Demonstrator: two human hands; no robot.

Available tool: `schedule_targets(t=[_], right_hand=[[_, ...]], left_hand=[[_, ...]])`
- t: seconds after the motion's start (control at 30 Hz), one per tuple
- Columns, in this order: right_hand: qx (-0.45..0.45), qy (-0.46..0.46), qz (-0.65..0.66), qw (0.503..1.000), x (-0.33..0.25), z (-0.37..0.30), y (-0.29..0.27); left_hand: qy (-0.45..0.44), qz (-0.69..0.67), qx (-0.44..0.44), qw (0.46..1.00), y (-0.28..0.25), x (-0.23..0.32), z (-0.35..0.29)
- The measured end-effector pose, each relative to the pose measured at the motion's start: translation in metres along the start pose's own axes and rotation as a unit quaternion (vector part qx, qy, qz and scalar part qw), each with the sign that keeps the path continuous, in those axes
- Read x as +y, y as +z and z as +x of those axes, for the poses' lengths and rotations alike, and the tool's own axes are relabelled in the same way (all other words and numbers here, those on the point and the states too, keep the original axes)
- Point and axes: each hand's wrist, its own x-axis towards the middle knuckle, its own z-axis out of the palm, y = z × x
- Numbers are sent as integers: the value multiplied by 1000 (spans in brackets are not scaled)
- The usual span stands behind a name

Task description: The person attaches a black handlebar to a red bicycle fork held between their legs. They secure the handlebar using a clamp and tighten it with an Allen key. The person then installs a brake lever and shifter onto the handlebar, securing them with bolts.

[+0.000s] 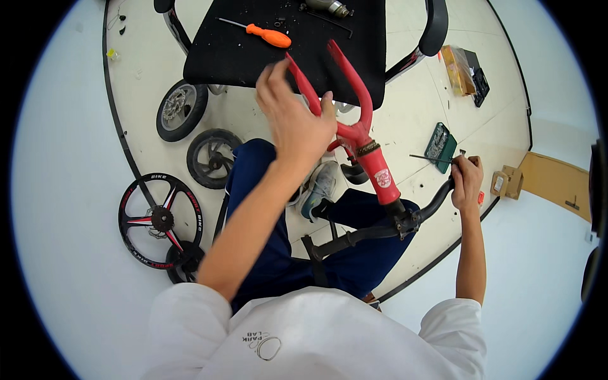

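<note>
A red bike fork [364, 104] points away from me, its prongs toward a black chair. Behind its crown, a greasy bearing ring [367, 148] sits against the red head tube [382, 177]. The black handlebar [370, 233] lies across my lap at the near end. My left hand [296, 123], slightly blurred, is open with fingers and thumb spread about the left prong; whether it touches cannot be made out. My right hand [467, 180] is closed on a thin dark rod, likely a hex key [430, 158], beside the handlebar's right end.
On the chair seat [237, 60] lie an orange-handled screwdriver [269, 35], a bent hex key [332, 23] and a power tool [329, 6]. Several wheels [182, 110] rest on the floor at left. A green tool case [440, 147] and cardboard boxes [506, 182] are at right.
</note>
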Motion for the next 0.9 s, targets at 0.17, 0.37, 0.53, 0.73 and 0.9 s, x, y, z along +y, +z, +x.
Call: schedule_targets(t=[0.17,0.37,0.53,0.73,0.9], right_hand=[[-39,-34,3,999,4,-6,-9],[-54,-74,-7,996,-13,-9,-11],[-31,-81,-1,996,-9,-16,-5],[-14,-129,10,992,-10,3,-2],[-42,-110,-1,993,6,14,-3]], left_hand=[[314,215,-602,702,-28,18,50],[195,222,-747,596,-9,10,20],[208,239,-684,657,-30,12,-4],[202,227,-634,711,-47,-5,-23],[227,213,-591,744,-36,-5,-20]])
